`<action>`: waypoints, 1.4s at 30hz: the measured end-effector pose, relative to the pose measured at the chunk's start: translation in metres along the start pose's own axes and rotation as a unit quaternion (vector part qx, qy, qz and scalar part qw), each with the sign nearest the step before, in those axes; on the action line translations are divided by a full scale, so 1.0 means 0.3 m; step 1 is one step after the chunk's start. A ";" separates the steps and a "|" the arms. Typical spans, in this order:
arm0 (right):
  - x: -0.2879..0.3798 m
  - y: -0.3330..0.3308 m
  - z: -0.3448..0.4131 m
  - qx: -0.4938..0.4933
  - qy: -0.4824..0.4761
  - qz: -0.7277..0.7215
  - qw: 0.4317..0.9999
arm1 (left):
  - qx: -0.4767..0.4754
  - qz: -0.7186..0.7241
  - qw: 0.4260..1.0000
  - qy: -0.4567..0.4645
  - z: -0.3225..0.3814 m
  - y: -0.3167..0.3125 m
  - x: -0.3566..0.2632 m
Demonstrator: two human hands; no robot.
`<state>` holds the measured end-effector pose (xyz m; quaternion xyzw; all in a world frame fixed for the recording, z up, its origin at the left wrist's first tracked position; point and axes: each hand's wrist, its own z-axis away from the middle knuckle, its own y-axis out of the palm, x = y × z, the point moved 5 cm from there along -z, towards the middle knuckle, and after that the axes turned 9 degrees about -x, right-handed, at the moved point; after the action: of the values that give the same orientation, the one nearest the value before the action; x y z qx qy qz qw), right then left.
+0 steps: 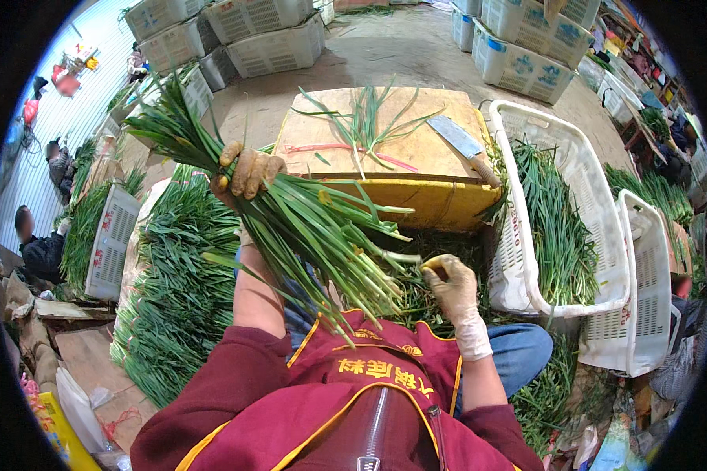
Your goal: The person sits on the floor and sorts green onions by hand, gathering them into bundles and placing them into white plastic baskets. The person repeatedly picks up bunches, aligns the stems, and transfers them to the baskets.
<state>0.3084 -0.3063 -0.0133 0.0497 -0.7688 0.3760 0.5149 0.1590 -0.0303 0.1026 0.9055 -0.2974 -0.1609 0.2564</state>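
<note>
My left hand [248, 171], in a soiled glove, grips a thick bunch of garlic chives [324, 235] around its middle. The leaf tips point up to the left, and the pale stem ends fan out over my lap. My right hand [452, 285], in a thin whitish glove, is beside the stem ends with thumb and forefinger curled together. One pale stem reaches its fingertips; whether they pinch it is unclear. Beyond the bunch, a few loose chives [366, 120] and a pink-red tie strip [318, 148] lie on a wooden board [294, 123]. A cleaver [456, 136] rests at the board's right.
A yellow box [400, 203] supports the board. To the right stands a white plastic basket [610, 265] of chives, another basket [654, 329] beside it. Tied chives [182, 282] are heaped at left. Trimmings [542, 377] litter the floor. Stacked crates [277, 47] stand ahead; a person [41, 250] sits far left.
</note>
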 end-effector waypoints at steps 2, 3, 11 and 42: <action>0.031 -0.031 -0.004 -0.049 -0.033 -0.061 0.996 | 0.014 -0.021 1.000 0.018 -0.004 0.012 -0.004; 0.089 -0.032 -0.001 -0.072 -0.171 -0.054 0.981 | 0.003 -0.021 1.000 0.011 -0.006 0.010 0.007; 0.088 0.076 0.021 -0.004 -0.307 0.002 0.952 | 0.017 0.025 1.000 -0.009 0.008 0.003 0.049; -0.311 -0.314 -0.051 0.067 0.191 -0.277 0.939 | -0.079 -0.066 0.995 0.007 0.021 -0.024 -0.037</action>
<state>0.4070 -0.3927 -0.0382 0.2222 -0.5849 0.2717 0.7313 0.1508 -0.0207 0.0948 0.9012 -0.2218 -0.1943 0.3176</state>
